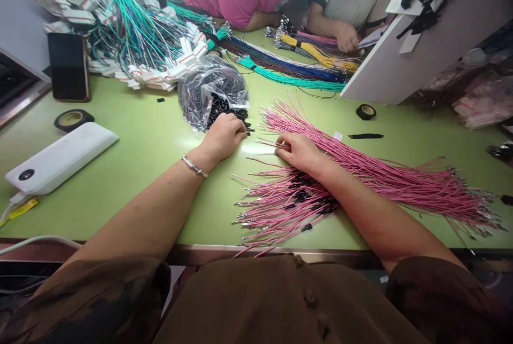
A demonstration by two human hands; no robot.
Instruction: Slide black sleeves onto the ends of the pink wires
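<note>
My left hand point(224, 134) is curled at a pile of small black tube pieces point(221, 108), which spills from a clear plastic bag point(188, 87). Its fingertips point down at the table, and whatever they pinch is hidden. Between the thumb and fingers of my right hand point(298, 153) are thin pink wires point(266, 143), their metal-tipped ends pointing left. Behind that hand lies a thick bundle of pink wires point(360, 165). Under and in front of my right forearm are more loose pink wires point(260, 210), several carrying black pieces point(300, 192).
A white power bank point(64, 157), black tape roll point(74, 118) and phone point(69, 66) sit at left. Teal wires with white connectors point(140, 29) are heaped behind. Another tape roll point(366, 112) and a black strip point(365, 136) lie right, before a white panel point(401, 61). Two people sit opposite.
</note>
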